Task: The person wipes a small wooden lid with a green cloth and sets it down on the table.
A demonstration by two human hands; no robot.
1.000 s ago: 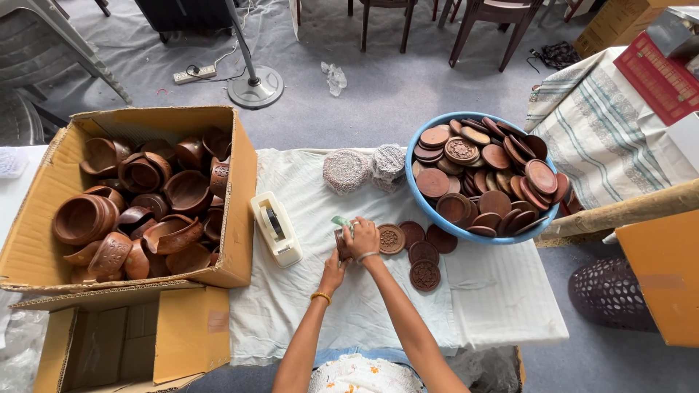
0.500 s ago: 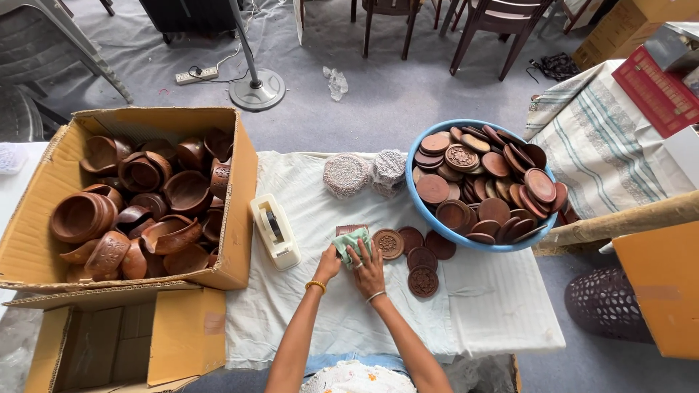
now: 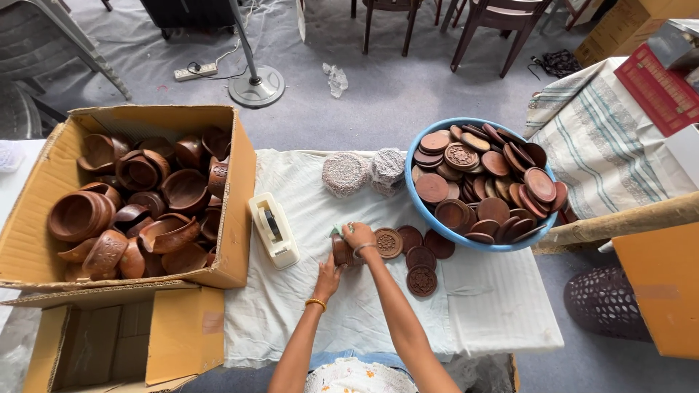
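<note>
Both my hands meet over a small brown wooden piece (image 3: 340, 252) on the white cloth (image 3: 306, 313). My left hand (image 3: 327, 277) presses it from below, and my right hand (image 3: 359, 236) grips it from above, with a bit of green showing at the fingers. Just right of them lie several round carved wooden discs (image 3: 415, 251) flat on the cloth. A cream tape dispenser (image 3: 273, 229) sits to the left of my hands.
A blue basin (image 3: 424, 205) heaped with wooden discs stands at the right. A cardboard box (image 3: 237, 196) full of wooden bowls is on the left, another box (image 3: 175, 331) below it. Two woven pads (image 3: 344, 173) lie at the cloth's far edge. Chairs and a fan stand behind.
My hands have shifted slightly left and closed together on the small wooden piece, away from the carved disc my right hand touched a second ago.
</note>
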